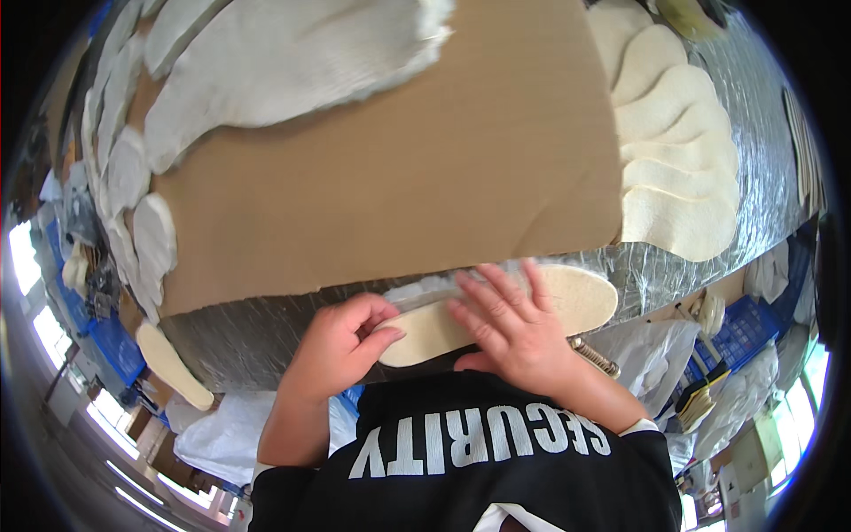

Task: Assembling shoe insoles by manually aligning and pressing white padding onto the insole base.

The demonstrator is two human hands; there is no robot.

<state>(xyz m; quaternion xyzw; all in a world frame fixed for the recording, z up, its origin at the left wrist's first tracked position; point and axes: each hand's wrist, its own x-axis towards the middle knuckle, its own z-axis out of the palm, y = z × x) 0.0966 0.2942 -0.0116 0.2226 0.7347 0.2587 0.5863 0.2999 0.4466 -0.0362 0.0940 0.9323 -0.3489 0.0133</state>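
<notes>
A cream felt insole lies lengthwise along the near edge of the table. Its left end is pinched between the thumb and fingers of my left hand. Across its middle rests my right hand, palm down with fingers spread. Some white fluffy material shows along the insole's far edge, close to my fingertips. How far that fluff reaches beneath the insole is hidden.
Brown cardboard covers much of the table. A large white fleece piece lies on its far side. Overlapping cream insoles fan out at the right; white pieces line the left. One insole overhangs the near left edge.
</notes>
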